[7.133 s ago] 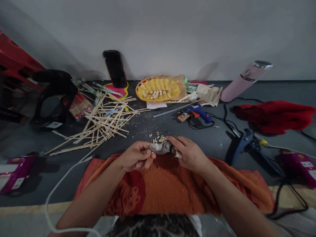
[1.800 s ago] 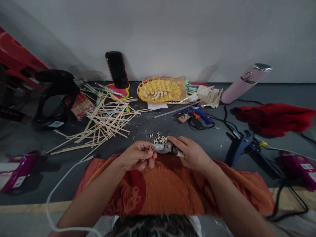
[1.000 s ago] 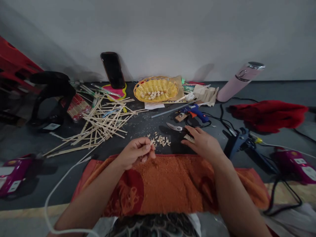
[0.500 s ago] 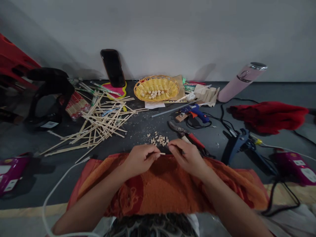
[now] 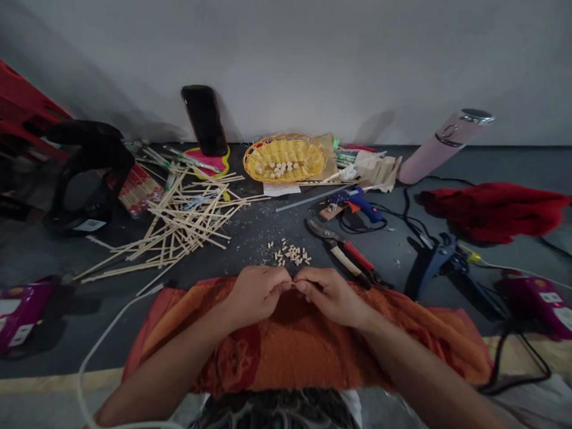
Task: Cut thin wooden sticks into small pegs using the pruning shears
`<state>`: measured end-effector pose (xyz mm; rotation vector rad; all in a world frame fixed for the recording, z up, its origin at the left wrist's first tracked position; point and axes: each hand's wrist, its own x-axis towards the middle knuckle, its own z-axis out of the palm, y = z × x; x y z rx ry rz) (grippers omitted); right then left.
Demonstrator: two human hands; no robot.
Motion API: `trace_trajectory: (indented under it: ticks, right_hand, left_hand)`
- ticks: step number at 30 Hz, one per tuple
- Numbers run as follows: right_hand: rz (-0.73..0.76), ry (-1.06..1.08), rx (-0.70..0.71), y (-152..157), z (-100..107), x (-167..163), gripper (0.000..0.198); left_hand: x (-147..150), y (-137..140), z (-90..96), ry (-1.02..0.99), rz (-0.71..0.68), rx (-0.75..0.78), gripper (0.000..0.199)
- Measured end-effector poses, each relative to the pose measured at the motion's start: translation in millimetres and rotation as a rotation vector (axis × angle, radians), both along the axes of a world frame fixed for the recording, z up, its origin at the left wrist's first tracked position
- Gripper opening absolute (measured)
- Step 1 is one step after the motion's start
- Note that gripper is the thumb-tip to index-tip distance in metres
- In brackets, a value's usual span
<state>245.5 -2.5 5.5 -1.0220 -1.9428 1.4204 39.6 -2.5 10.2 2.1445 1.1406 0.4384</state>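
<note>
My left hand (image 5: 261, 292) and my right hand (image 5: 330, 293) meet fingertip to fingertip over the orange towel (image 5: 304, 351). Both are closed in a pinch on one short wooden stick piece (image 5: 293, 285), of which only a sliver shows between the fingers. Just beyond them lies a scatter of small cut stick pieces (image 5: 292, 254) on the dark table. Pruning shears (image 5: 344, 250) with red and pale handles rest right of these pieces, near my right hand.
Thin wooden sticks (image 5: 187, 220) are heaped at left. A yellow wicker basket (image 5: 286, 143) holds small pale pieces. Behind stand a phone (image 5: 204, 119) and a leaning pink flask (image 5: 447, 146). A blue glue gun (image 5: 364, 205), blue cutters (image 5: 431, 268) and a red cloth (image 5: 496, 211) lie right.
My right hand has moved left and down to meet my left hand, and its fingers have closed on the stick piece that my left hand was holding alone.
</note>
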Motion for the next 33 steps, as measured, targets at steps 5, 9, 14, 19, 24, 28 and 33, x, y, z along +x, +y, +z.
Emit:
trace_trajectory:
  ticks: [5, 9, 14, 19, 24, 28, 33]
  right_hand:
    - [-0.009, 0.159, -0.173, -2.9, 2.8, -0.5, 0.028]
    - [-0.091, 0.181, -0.248, 0.2, -1.6, -1.2, 0.027]
    - [-0.162, 0.23, -0.253, 4.3, -6.5, -0.1, 0.025]
    - [-0.101, 0.218, -0.193, 2.5, -5.3, 0.5, 0.023]
    - [-0.135, 0.089, 0.054, 4.0, -6.7, 2.9, 0.018]
    - [-0.23, -0.125, 0.364, 10.5, -12.5, 7.6, 0.014]
    - [-0.224, -0.096, 0.353, 12.1, -9.3, 8.3, 0.017]
  left_hand:
    - [-1.2, -1.0, 2.9, -0.181, 0.036, -0.041, 0.023]
    - [-2.1, 0.0, 2.4, -0.21, 0.093, -0.078, 0.025]
    - [-1.6, 1.6, 1.1, -0.293, 0.149, -0.147, 0.023]
    - [0.2, 2.8, 3.5, -0.358, 0.174, -0.197, 0.023]
    - [0.5, 2.8, 1.5, -0.399, 0.162, -0.26, 0.026]
    - [-0.3, 2.9, -1.7, -0.419, 0.169, -0.284, 0.028]
    - [0.7, 2.0, -1.7, -0.404, 0.157, -0.302, 0.024]
